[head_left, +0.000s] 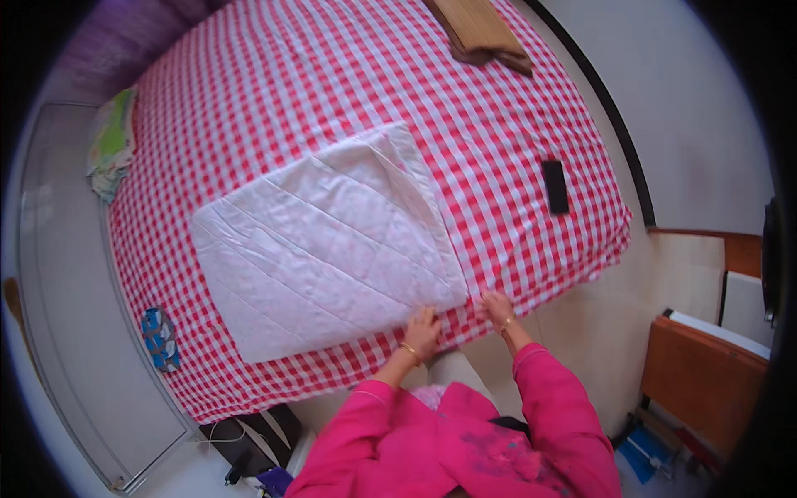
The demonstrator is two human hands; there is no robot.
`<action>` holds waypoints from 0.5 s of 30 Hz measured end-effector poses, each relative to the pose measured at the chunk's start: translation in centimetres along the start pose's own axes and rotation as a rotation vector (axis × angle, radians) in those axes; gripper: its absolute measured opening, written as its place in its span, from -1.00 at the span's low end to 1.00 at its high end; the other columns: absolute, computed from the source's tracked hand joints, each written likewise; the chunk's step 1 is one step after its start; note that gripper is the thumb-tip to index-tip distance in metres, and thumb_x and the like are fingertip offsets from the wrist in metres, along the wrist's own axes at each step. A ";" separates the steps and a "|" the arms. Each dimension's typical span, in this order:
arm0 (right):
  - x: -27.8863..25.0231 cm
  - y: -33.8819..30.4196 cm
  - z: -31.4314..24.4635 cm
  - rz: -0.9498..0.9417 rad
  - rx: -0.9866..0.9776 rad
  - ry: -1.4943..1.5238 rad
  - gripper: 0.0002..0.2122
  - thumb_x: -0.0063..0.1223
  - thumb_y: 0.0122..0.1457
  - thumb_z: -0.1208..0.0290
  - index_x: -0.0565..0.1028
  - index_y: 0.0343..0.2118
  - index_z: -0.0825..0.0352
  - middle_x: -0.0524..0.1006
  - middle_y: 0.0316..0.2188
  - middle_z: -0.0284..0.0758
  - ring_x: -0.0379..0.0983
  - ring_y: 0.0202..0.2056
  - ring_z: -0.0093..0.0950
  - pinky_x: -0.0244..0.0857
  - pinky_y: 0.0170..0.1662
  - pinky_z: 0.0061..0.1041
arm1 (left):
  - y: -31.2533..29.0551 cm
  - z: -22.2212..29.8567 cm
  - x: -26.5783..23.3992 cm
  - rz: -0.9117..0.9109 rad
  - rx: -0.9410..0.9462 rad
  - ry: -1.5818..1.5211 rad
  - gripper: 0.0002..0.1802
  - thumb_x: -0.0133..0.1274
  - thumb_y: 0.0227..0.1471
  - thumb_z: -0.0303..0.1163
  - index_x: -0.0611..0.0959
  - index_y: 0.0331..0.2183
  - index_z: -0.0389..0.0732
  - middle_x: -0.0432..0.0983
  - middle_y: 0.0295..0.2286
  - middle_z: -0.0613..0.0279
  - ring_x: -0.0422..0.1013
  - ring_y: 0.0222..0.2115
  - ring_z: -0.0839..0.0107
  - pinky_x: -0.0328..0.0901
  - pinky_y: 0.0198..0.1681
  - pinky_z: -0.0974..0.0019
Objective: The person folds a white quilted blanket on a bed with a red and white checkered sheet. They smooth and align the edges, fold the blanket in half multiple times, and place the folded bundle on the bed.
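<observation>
A white quilted pad [332, 241], folded with slanting stitch lines, lies on a bed covered by a red-and-white checked sheet [515, 249]. My left hand [422, 334] is at the pad's near edge, close to its right corner, with the fingers bent around that edge. Just right of the same corner is my right hand [498, 309], its fingers stretched out low over the checked sheet and holding nothing I can see. Both wrists wear gold-coloured bangles, and pink sleeves cover my forearms.
A dark flat rectangular object [555, 187] lies on the bed at the right. Folded brown-and-tan matting [486, 37] is at the far edge. Blue patterned cloth [160, 339] and green cloth [114, 145] sit along the left. A brown wooden piece of furniture [701, 382] stands at right.
</observation>
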State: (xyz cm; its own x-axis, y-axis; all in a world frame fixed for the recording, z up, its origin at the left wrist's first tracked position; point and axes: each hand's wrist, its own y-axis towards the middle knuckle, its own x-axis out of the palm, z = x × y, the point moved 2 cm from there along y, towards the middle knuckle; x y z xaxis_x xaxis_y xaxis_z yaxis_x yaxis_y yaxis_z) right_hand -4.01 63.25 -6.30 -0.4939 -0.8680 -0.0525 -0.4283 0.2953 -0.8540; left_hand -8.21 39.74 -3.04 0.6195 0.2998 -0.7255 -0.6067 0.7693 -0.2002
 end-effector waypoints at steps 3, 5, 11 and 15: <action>1.8 -0.7 -0.9 0.044 -0.218 -0.146 -0.73 -0.04 0.05 0.38 0.43 -0.20 0.39 0.50 -0.49 -0.34 0.43 -0.55 -0.59 0.31 -0.55 -0.63 | -0.6 -2.2 -2.9 0.086 0.033 -0.258 -0.65 -0.11 -0.28 -0.60 0.43 -0.29 -0.34 0.32 -0.21 -0.15 0.24 -0.13 -0.03 0.15 -0.04 0.12; 3.7 -0.8 -2.0 0.029 -0.361 -0.348 -0.72 0.01 -0.01 0.39 0.44 -0.22 0.39 0.51 -0.44 -0.29 0.44 -0.45 -0.53 0.31 -0.42 -0.55 | -1.8 -3.6 -6.5 0.194 -0.010 -0.207 -0.59 -0.07 -0.26 -0.60 0.41 -0.21 -0.34 0.31 -0.17 -0.15 0.24 -0.12 -0.02 0.14 -0.02 0.13; 11.1 -0.1 -8.5 0.316 -0.906 -0.690 -0.71 0.14 -0.15 0.42 0.42 -0.31 0.35 0.42 -0.36 -0.22 0.35 -0.28 -0.27 0.24 -0.21 -0.38 | -4.3 -13.0 -13.8 0.397 -0.251 -0.023 -0.51 0.01 -0.26 -0.54 0.40 -0.15 -0.32 0.27 -0.11 -0.09 0.19 -0.06 0.01 0.07 0.03 0.12; 16.8 2.9 -16.2 0.302 -1.210 -0.817 -0.70 0.15 -0.19 0.45 0.39 -0.32 0.32 0.39 -0.36 -0.23 0.33 -0.28 -0.26 0.24 -0.22 -0.36 | -1.6 -16.9 -18.4 0.486 -0.383 0.207 -0.45 0.03 -0.26 -0.48 0.37 -0.10 -0.28 0.18 -0.03 -0.06 0.07 0.03 0.01 -0.08 0.08 0.03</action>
State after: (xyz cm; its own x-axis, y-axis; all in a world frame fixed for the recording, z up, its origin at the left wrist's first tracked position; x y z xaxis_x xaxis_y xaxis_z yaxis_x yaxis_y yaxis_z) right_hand -25.80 56.05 -1.24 -0.3015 -0.5726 -0.7624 -0.9444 0.2892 0.1563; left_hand -26.98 23.47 -0.49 0.1443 0.4182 -0.8968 -0.9519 0.3063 -0.0103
